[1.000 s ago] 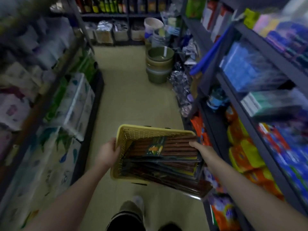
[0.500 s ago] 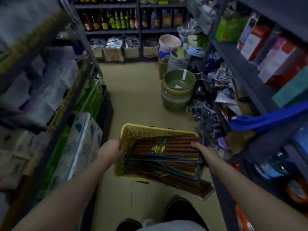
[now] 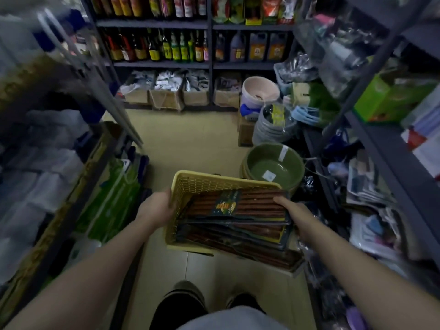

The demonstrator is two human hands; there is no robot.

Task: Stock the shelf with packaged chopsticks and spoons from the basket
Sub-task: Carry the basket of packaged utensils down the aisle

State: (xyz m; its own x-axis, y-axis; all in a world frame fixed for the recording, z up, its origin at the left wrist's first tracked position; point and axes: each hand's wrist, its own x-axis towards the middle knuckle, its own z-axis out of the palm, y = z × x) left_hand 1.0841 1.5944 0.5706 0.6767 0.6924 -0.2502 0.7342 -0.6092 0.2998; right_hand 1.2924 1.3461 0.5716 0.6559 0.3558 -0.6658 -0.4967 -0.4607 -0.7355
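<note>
**Basket full, stocking not begun**

You carry a yellow basket (image 3: 188, 186) down a shop aisle. Your left hand (image 3: 156, 209) grips its left rim, fingers curled over the edge. Your right hand (image 3: 289, 210) holds the right edge, fingers resting on the chopstick packs (image 3: 238, 210) stacked inside and jutting past that edge. No spoons visible. Everything remains to shelve.

Green basins (image 3: 273, 166) on floor — bottles (image 3: 157, 47) beyond.

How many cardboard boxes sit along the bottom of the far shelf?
4, in a row on the floor level: first box at the left, second, third, and fourth beside the pink bucket. More may be hidden.
</note>
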